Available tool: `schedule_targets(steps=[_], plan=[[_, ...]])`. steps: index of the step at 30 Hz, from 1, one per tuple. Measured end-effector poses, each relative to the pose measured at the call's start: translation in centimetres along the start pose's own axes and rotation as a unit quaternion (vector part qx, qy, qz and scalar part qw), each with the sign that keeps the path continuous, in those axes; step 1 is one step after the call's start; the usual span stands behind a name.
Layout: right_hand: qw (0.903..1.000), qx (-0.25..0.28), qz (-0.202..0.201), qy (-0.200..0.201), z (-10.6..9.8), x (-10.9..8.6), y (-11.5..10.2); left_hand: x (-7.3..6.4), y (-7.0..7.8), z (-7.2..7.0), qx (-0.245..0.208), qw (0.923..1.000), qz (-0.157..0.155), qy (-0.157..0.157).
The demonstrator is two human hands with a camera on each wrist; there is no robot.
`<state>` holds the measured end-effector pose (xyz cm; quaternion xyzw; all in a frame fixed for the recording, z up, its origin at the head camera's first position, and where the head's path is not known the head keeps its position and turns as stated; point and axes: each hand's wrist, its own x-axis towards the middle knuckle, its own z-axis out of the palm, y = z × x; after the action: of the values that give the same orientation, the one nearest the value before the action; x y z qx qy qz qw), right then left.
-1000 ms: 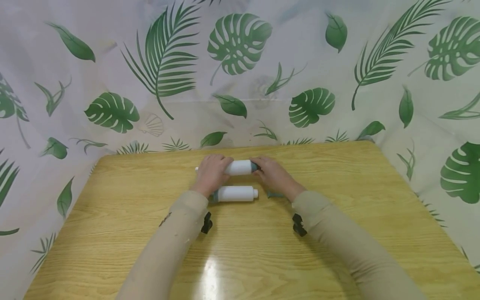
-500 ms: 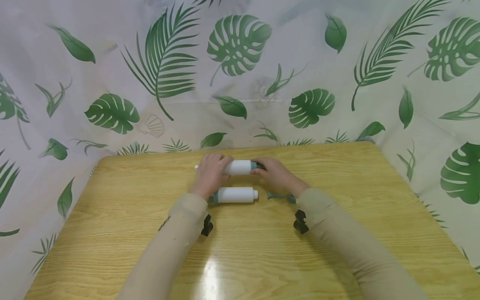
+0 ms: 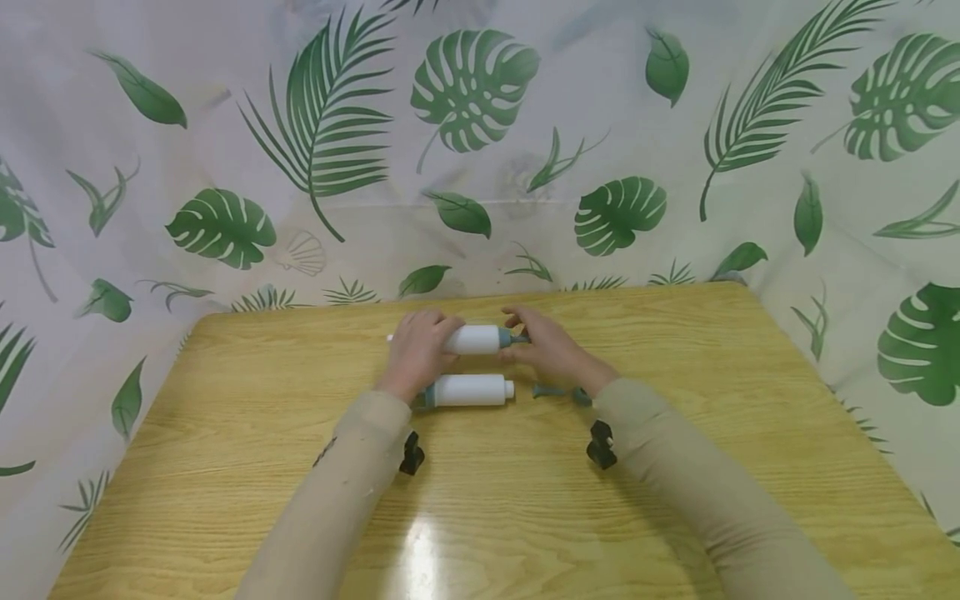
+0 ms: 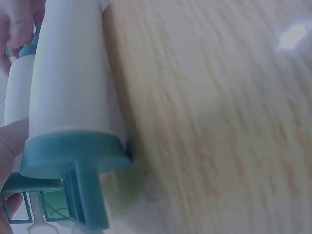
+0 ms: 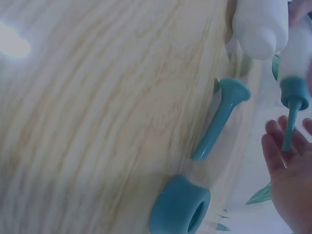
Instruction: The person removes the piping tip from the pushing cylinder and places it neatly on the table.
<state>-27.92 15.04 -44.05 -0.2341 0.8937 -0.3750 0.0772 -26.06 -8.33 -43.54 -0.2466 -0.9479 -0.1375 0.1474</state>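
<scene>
My left hand (image 3: 417, 346) grips a white tube (image 3: 476, 339) above the table, lying level from left to right. A teal collar (image 5: 294, 92) with a slim teal nozzle (image 5: 291, 127) is on the tube's right end. Around that nozzle my right hand (image 3: 551, 346) is spread, thumb and fingers apart; in the right wrist view the nozzle's tip is over the fingers, and whether it touches them I cannot tell. Nearer to me, a second white tube (image 3: 471, 390) lies on the table, with a teal handled cap (image 4: 75, 156) at its left end.
Right of the lying tube, a loose teal nozzle (image 5: 218, 122) with a flared end rests on the wooden table (image 3: 487, 517). Beside it is a teal ring (image 5: 180, 207), partly behind my right wrist in the head view. A leaf-printed curtain (image 3: 480, 233) hangs behind the table.
My right hand has loosened from the tube's right end and its fingers have spread, baring the teal collar and nozzle. The left hand keeps its grip, with the tube slightly shifted.
</scene>
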Motion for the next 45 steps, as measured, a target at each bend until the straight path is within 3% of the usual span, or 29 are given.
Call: schedule_targets(steps=[8, 28, 36, 45], plan=[[0.9992, -0.018, 0.009, -0.035, -0.03, -0.09, 0.23, -0.27, -0.31, 0.11, -0.005, 0.9999, -0.012, -0.007], [0.9993, -0.002, 0.011, -0.037, -0.61, -0.36, -0.09, -0.1, -0.06, 0.21, -0.021, 0.9997, -0.01, 0.001], [0.9994, -0.012, -0.012, -0.029, -0.62, -0.37, 0.22, 0.02, 0.0, 0.23, -0.028, 0.9996, -0.011, 0.003], [0.9996, 0.018, 0.001, -0.024, -0.72, -0.36, 0.26, 0.06, -0.07, 0.31, -0.04, 0.9991, -0.012, 0.01]])
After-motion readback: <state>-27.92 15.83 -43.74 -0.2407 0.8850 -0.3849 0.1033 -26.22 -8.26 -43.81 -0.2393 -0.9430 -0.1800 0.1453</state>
